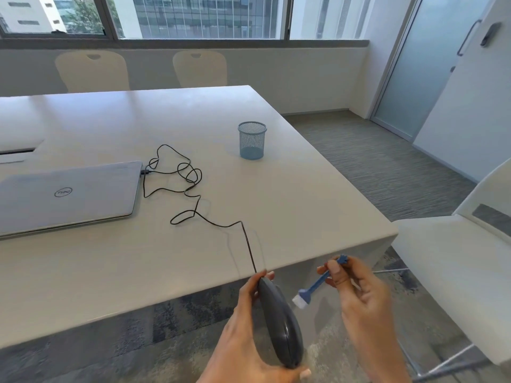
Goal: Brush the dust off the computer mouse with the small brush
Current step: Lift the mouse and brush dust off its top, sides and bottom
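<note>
Fingers (250, 293) of the left hand (243, 335) clamp the mouse (280, 324); right hand (362, 305) pinches the brush (315, 284) beside it.

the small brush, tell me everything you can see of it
The small brush has a slim blue handle, plastic by the look of it, widening into a blue head with a short tuft of white bristles. The right hand pinches the handle near its upper end, so it slants down and to the left in the air, off the table's near edge. The bristles point toward the dark grey mouse in the left hand, close to it but not touching.
</note>
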Motion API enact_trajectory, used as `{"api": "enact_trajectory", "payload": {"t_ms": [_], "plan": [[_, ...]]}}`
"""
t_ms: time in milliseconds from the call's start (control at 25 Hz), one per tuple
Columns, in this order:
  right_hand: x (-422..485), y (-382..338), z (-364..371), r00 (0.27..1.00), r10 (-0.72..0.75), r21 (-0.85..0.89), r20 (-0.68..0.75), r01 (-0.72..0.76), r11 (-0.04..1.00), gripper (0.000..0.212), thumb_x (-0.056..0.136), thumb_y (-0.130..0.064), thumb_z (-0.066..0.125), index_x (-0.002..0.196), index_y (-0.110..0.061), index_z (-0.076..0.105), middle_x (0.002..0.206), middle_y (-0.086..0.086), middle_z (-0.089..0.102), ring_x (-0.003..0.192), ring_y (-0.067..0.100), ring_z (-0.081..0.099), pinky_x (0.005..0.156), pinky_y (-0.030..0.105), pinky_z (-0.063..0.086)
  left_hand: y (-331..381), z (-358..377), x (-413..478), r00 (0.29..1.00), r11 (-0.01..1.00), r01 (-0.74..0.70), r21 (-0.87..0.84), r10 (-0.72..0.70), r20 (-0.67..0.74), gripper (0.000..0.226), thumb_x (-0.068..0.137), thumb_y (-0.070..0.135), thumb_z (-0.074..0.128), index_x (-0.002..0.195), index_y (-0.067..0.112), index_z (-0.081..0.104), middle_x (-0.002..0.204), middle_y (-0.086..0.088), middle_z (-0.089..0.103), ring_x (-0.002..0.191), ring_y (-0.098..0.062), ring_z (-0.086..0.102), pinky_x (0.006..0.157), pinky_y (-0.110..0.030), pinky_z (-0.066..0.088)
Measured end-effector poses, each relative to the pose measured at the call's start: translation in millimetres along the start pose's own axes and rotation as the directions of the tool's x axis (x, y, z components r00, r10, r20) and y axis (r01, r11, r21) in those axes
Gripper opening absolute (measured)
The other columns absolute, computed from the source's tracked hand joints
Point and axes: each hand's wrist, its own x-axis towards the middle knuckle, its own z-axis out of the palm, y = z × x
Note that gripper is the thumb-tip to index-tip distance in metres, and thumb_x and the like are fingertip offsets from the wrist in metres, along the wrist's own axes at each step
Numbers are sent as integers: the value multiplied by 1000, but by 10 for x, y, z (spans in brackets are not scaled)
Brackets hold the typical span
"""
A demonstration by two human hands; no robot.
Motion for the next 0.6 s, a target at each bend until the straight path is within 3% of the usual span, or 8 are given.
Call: {"api": "enact_trajectory", "payload": {"t_ms": [40,80,160,280,400,480,600], "plan": [[-30,35,-16,996,49,-59,74,-45,997,18,92,-29,57,80,-25,69,77,-4,78,74,36,72,71,40,59,165,56,-44,999,999,28,42,-28,-22,114,38,87,72,120,15,41,130,2,44,110,3,52,106,-31,39],[-58,89,-24,982,125,-66,145,-117,991,19,95,-26,54,82,-21,67,78,-2,78,76,29,75,72,38,61,242,116,-95,998,994,17,108,-10,-57,103,51,72,82,125,19,35,138,1,39,117,5,48,111,-35,36],[-157,118,0,908,310,25,283,-330,944,20,99,-15,49,84,-7,60,73,5,77,68,17,76,63,27,60,278,141,-235,995,958,-96,269,100,-3,117,57,47,93,143,32,15,149,12,30,131,7,38,112,-30,34],[-306,111,64,779,458,157,428,-563,811,22,101,-12,46,83,-4,56,63,7,72,55,18,70,52,29,57,301,151,-275,985,918,-172,358,168,43,128,53,54,92,145,47,3,149,24,30,135,3,36,111,-29,36],[-370,172,61,759,489,216,430,-613,760,23,101,-17,48,87,-7,63,73,11,74,63,25,72,59,35,57,293,161,-271,988,915,-152,374,147,40,127,52,54,91,141,54,0,148,24,29,135,6,33,111,-30,37],[-387,174,51,762,489,235,425,-614,753,22,100,-17,49,87,-6,63,71,10,73,60,23,71,53,32,56,279,152,-273,989,920,-148,364,139,52,127,54,52,91,141,54,0,148,22,30,135,5,34,111,-30,38],[-370,139,39,776,470,242,419,-595,766,21,99,-17,52,85,-7,63,71,11,72,60,25,70,61,38,56,308,142,-303,991,934,-137,330,126,54,123,56,51,91,141,52,3,145,24,35,132,6,39,110,-29,38]]}}
